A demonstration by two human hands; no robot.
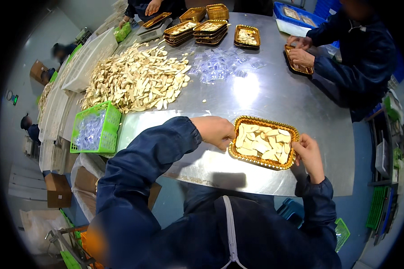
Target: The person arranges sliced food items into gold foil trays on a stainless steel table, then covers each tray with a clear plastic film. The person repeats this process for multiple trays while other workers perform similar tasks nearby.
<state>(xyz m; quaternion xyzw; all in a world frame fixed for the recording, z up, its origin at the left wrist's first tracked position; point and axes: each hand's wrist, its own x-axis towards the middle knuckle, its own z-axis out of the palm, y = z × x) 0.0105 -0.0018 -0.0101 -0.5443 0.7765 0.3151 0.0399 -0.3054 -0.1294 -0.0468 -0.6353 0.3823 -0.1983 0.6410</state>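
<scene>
One tray (256, 160) on the table (287, 103) before me, my left hand (215, 131) at its left end, my right hand (310, 156) at its right; slices (264, 142) within. One heap of slices (134, 80), ahead and left. One basket (108, 134), left of my left sleeve (155, 150), packets (90, 130) inside. Loose packets (215, 65), beyond my tray, right of the heap. Stacked trays (211, 41), behind those packets. One co-worker (363, 58), ahead and right, hands (302, 57) on another tray (309, 71).

My shallow rectangular golden tray (256, 161), with a shiny ridged rim, is face up near the front edge of the desk (330, 134), slightly askew, and well filled with flat, pale cream slices (264, 142).
</scene>
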